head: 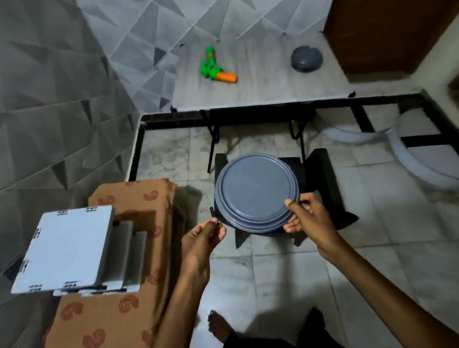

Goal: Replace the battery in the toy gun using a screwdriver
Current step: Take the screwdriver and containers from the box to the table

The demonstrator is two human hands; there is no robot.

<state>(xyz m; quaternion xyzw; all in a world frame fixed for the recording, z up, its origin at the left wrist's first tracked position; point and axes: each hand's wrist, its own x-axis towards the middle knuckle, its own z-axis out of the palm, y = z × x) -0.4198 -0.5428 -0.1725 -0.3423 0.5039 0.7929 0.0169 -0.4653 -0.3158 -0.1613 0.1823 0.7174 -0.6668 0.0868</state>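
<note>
A green and orange toy gun [214, 67] lies on the pale low table [258, 88] at the back, far from both hands. My left hand [204, 236] grips a small black-handled screwdriver [212, 212] with its thin tip pointing up. My right hand [306, 217] holds the near right rim of a round grey lid [255, 195] with thumb on top and fingers underneath. The lid rests on a black stool between my hands. No battery is visible.
A grey bowl [306, 58] sits upside down on the table's right side. A white box [66, 248] rests on a patterned brown cushion [105, 316] at the left. White tubs [432, 161] stand at the right on the tiled floor. My foot [219, 326] is below.
</note>
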